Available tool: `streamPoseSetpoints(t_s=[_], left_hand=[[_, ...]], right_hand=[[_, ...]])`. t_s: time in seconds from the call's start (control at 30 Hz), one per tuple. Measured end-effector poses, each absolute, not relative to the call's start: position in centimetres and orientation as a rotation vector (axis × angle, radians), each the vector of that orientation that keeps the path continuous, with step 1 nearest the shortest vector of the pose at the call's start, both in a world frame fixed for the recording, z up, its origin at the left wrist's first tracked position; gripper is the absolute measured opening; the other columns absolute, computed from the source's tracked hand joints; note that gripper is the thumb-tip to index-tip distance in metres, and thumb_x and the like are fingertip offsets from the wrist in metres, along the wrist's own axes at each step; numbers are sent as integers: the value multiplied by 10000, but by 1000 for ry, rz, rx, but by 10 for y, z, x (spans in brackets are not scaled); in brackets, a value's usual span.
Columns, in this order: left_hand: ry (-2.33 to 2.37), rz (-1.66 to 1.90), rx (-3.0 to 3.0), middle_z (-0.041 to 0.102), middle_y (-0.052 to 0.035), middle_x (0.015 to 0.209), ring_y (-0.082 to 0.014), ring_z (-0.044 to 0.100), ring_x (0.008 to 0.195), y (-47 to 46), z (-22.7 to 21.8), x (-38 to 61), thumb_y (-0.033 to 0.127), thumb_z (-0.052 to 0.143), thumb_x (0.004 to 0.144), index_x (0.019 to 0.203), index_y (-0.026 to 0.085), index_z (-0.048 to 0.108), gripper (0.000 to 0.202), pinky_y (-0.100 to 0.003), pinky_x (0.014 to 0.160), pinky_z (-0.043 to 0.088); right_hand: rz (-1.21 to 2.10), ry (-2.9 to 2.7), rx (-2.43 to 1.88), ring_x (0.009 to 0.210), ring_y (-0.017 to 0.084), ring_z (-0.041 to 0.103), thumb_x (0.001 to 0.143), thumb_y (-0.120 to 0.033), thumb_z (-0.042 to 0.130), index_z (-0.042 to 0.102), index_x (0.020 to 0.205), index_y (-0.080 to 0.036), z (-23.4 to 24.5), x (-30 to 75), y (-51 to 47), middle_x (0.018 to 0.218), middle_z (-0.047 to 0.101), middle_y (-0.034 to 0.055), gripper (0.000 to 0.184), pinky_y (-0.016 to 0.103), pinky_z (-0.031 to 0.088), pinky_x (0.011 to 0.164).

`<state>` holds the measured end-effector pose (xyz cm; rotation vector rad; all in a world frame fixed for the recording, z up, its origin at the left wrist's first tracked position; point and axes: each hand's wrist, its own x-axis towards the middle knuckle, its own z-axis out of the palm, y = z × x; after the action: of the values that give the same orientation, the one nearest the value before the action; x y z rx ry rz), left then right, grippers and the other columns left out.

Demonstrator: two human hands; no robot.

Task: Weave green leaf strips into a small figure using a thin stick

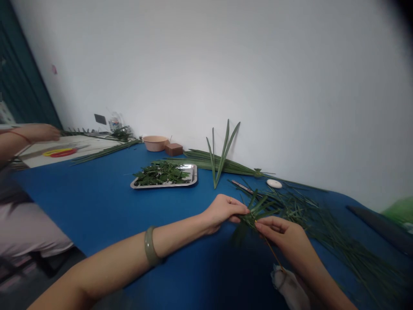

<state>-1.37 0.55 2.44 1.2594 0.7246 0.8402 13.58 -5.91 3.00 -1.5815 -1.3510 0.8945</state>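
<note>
My left hand [224, 212], with a ring on a finger and a bangle on the wrist, is closed in a pinch on the left side of a bunch of green leaf strips [260, 208]. The strips fan out away from me, and darker ones hang below. Across from it, my right hand [285, 234] pinches a thin orange-brown strand [272, 249] right at the strips' base. That strand slopes down to a whitish, crumpled bundle [292, 288] near my right forearm; what the bundle is I cannot tell.
A metal tray [194, 175] holds cut leaves. Behind lie long palm-like leaves [238, 168], a pink basin [155, 143] and a brown box [174, 149]. Rightward are a white oval object [274, 184], loose leaf strips [338, 234] and a dark blade-like object [377, 226]. Another person's hand [43, 132] is at far left.
</note>
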Motion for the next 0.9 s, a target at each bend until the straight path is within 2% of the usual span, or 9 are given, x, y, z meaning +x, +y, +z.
streamPoseSetpoints(t_s=[0.33, 0.9], left_hand=[[693, 823, 1204, 588, -10, 581, -85, 510, 571, 6, 24, -15, 212, 640, 543, 590, 109, 626, 114, -165, 510, 399], [679, 819, 1173, 567, 12, 528, -66, 492, 505, 5, 24, -14, 192, 644, 539, 554, 112, 613, 88, -171, 506, 403]], right_hand=[[902, -1375, -1579, 496, 133, 525, 579, -373, 613, 614, 655, -169, 28, 138, -59, 538, 594, -8, 218, 222, 382, 465], [904, -1385, -1574, 501, 120, 508, 599, -346, 607, 610, 648, -171, 26, 138, -58, 534, 588, -17, 181, 213, 363, 469]])
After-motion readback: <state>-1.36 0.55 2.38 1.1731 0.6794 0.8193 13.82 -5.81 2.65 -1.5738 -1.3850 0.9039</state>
